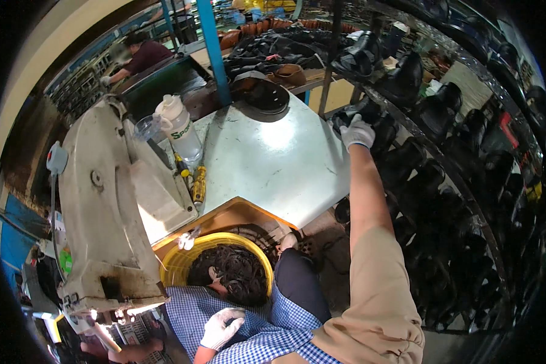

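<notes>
1. The fingers (pixel 355 121) of the gloved right hand (pixel 358 133) touch a black shoe (pixel 384 130) just beyond the right corner of the surface (pixel 249 176); whether they grip it, I cannot tell.
2. Those of the gloved left hand (pixel 224 327) lie close together, slightly curled, over a checked apron (pixel 185 309); any hold is hidden.
3. The right glove covers part of the shoe; shadow blurs the rack (pixel 461 164) behind.
4. A broad pale stretch runs from the yellow screwdriver (pixel 199 187), near the left edge, to the right corner.
5. The shoe looks dark, its outline partly lost.
</notes>
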The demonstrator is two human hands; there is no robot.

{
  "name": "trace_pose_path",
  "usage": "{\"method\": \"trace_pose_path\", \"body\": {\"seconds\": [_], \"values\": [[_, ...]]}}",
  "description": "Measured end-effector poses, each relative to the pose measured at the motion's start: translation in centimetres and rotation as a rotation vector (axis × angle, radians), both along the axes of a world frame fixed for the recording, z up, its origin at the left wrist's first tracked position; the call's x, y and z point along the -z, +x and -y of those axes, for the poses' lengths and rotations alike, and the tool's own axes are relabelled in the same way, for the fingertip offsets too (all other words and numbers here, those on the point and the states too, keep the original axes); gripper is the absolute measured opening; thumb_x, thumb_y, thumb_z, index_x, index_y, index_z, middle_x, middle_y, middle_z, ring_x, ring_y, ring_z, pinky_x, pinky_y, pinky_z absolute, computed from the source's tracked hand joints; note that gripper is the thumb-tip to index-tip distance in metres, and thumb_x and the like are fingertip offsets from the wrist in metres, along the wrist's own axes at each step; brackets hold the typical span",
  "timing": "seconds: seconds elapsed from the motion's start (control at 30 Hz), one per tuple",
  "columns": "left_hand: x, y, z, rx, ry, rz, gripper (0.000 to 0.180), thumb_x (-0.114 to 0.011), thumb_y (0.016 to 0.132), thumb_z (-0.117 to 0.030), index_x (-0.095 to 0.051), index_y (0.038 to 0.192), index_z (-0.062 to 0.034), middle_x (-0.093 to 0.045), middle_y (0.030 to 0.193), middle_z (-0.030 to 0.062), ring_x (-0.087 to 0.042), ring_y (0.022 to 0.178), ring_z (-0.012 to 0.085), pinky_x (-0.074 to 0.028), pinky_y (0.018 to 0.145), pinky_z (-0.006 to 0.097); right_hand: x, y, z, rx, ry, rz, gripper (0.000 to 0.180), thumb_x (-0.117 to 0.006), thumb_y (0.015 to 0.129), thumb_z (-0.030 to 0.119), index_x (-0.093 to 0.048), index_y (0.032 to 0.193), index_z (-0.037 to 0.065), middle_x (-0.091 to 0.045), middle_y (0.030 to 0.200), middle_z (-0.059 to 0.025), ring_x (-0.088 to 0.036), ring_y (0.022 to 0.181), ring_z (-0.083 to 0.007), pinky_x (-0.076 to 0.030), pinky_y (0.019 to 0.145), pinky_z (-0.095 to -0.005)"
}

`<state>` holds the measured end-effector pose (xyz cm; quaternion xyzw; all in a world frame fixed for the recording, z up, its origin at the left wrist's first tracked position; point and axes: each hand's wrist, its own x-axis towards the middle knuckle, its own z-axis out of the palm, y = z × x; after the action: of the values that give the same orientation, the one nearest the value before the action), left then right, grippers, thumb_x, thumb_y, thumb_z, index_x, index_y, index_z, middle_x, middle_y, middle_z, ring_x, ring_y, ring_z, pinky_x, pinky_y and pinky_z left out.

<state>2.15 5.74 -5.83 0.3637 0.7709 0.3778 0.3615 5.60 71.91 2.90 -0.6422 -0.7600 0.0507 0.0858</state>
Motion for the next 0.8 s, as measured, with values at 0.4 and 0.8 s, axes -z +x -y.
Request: {"method": "trace_pose_path", "body": {"seconds": [0.4, 0.8], "values": [[-0.4, 0.3, 1.2, 0.001, -0.058, 0.007, 0.026, -0.067, 0.092, -0.026, -0.074, 0.107, -0.0048, -0.072, 0.115, 0.0136, -0.068, 0.108, 0.0297, -0.052, 0.097, 0.038, 0.2, 0.2, -2.4, 0.012, 0.067, -0.232, 0.101, -0.076, 0.081, 0.046, -0.018, 0.16, 0.022, -0.054, 0.144, -0.0197, -0.058, 0.128, -0.035, -0.048, 0.105, -0.0438], [2.2, 0.6, -1.2, -0.213, 0.509, 0.822, 0.052, -0.07, 0.094, -0.028, -0.054, 0.14, -0.0092, -0.059, 0.137, 0.011, -0.055, 0.127, 0.0203, -0.039, 0.112, 0.041, -1.2, 10.8, 31.8, -0.938, 0.176, -1.448, 0.046, -0.07, 0.091, 0.012, -0.051, 0.131, -0.003, -0.059, 0.13, -0.0159, -0.055, 0.122, -0.026, -0.043, 0.106, -0.0398]]}}
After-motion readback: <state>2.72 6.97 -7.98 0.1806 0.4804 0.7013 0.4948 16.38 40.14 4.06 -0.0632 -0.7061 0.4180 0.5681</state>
